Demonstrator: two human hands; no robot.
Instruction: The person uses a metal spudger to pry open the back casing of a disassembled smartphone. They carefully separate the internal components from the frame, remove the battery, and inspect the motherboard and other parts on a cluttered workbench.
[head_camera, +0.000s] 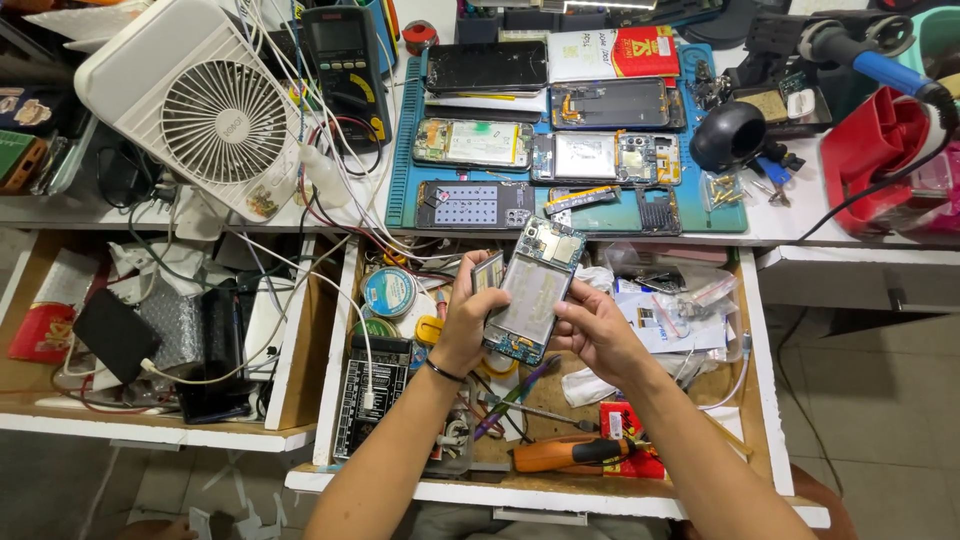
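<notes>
A white worktop (790, 240) carries a blue repair mat (405, 190) along its front edge, with opened phones (605, 157) in rows on the mat. At the worktop's left end a white fan (200, 105) leans, a multimeter (345, 60) just beside it among loose cables. Toward the right end sit a black round tool (727, 135) and a red bin (875, 160).

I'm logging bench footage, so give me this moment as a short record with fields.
Setting: repair bench, two open drawers
Left hand: grips the opened phone by its left edge
Right hand: holds its right edge
Mat: blue, bearing dismantled phones
Fan: white, upper left
Screwdriver: orange handle, in drawer
</notes>
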